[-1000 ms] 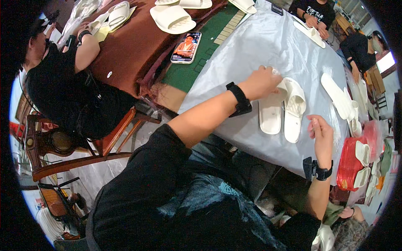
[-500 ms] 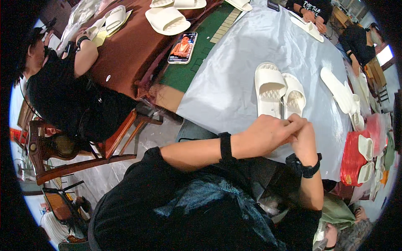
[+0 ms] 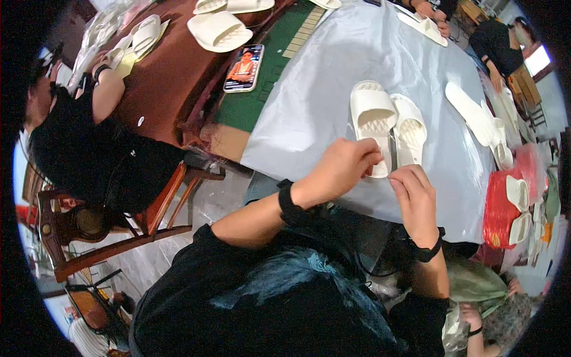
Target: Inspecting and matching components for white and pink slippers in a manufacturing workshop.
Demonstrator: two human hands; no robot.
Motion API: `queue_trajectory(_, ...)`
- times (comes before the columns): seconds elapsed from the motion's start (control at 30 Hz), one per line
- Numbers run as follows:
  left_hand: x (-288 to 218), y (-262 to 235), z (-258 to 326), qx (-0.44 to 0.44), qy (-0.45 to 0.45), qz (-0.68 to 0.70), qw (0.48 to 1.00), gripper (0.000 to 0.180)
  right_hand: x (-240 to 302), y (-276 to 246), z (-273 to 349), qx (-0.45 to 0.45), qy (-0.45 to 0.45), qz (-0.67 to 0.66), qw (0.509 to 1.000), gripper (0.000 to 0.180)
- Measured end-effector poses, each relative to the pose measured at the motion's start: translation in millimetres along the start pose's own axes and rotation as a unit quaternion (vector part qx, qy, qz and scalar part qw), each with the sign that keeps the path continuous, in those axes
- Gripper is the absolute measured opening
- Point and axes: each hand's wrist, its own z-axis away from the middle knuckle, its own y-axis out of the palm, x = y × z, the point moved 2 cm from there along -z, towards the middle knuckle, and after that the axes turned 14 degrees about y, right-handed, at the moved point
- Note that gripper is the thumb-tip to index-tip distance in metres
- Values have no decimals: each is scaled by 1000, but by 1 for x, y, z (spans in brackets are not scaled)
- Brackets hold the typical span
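Note:
In front of me on the table lie two cream-white slide slippers side by side, a left slipper and a right slipper, toes pointing away. Above the heel of the left slipper is my left hand, its fingers curled together. My right hand is just short of the right slipper's heel, thumb and fingertips pinched. The hands are apart from each other. What either holds, if anything, is too small to make out.
Pale plastic sheeting covers the table. More white slippers lie to the right, near a red package. A phone rests on the green strip at left. Co-workers sit around, one beside a wooden chair.
My hands, touching at the heels half a second ago, have parted; the left moved left. The right slipper now angles outward, with a wider gap at the toes. The view has shifted slightly.

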Motion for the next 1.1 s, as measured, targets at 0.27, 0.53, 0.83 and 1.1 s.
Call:
queue_trajectory(0.27,1,-1,-6,74,-59,84,992,20,-1,-15,24,-84,-121,99,984,16)
queue_trajectory(0.53,4,14,-18,154,-28,98,983,22,-2,-11,21,-58,-178,90,978,18)
queue_trajectory(0.83,21,16,-26,164,-52,112,979,23,-11,0,17,-31,-153,76,985,17)
queue_trajectory(1.1,28,11,-29,167,-61,85,980,22,-9,6,17,-11,-168,81,982,19)
